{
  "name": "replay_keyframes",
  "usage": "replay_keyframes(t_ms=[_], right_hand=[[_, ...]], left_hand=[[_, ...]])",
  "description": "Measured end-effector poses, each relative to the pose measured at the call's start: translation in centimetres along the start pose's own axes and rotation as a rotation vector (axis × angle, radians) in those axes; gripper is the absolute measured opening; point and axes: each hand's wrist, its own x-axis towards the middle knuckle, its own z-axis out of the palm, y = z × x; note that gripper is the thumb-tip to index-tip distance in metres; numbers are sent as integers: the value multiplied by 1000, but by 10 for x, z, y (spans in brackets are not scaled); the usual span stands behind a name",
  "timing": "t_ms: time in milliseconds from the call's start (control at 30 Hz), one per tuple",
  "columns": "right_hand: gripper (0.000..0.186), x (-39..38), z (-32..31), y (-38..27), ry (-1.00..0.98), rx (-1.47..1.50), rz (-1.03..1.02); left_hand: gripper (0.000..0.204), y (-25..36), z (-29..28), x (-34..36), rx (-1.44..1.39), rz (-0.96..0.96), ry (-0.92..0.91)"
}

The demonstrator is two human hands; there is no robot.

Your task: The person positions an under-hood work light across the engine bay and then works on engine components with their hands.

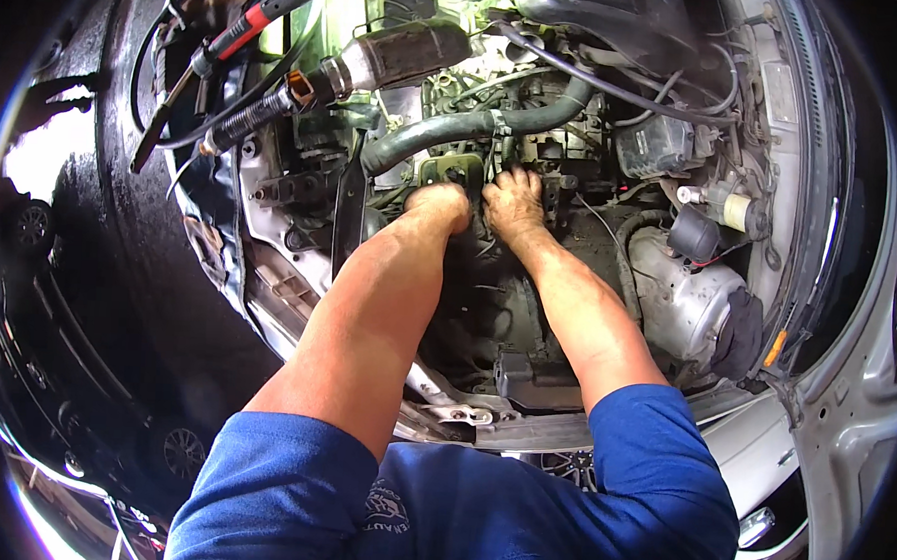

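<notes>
Deep in the engine bay, my left hand [440,202] reaches beside a metal bracket [451,166], its fingers curled down out of sight. My right hand [514,203] is just to the right, its bent fingers closed on engine parts too hidden to name. A thick black hose [425,136] curves over both hands. Behind it are grimy engine fittings [550,124].
A red-and-black handled tool [260,17] and a loose corrugated duct [250,121] lie at upper left. A silver brake booster [673,300] and yellow-handled screwdriver [776,346] are at right. A dark car [51,323] stands beyond the left fender.
</notes>
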Motion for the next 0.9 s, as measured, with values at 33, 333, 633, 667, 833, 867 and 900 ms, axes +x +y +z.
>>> replay_keyframes(t_ms=[33,333,633,667,833,867,900], right_hand=[[18,0,-2,-1,5,2,11],[18,-4,6,7,29,0,-57],[22,-2,6,4,-15,-52,-44],[22,-2,6,3,13,-64,-39],[26,-2,-6,0,-146,7,-9],[26,-2,-7,1,-142,-9,-22],[26,-3,-7,0,-138,-25,-35]], left_hand=[[34,-1,0,-1,11,5,0],[37,8,-4,-5,33,-35,-14],[39,5,0,0,40,-32,-4],[39,6,-1,0,43,-39,4],[39,7,-6,-5,57,-56,-47],[40,8,-7,-4,62,-72,-55],[40,8,-5,-4,66,-68,-54]])
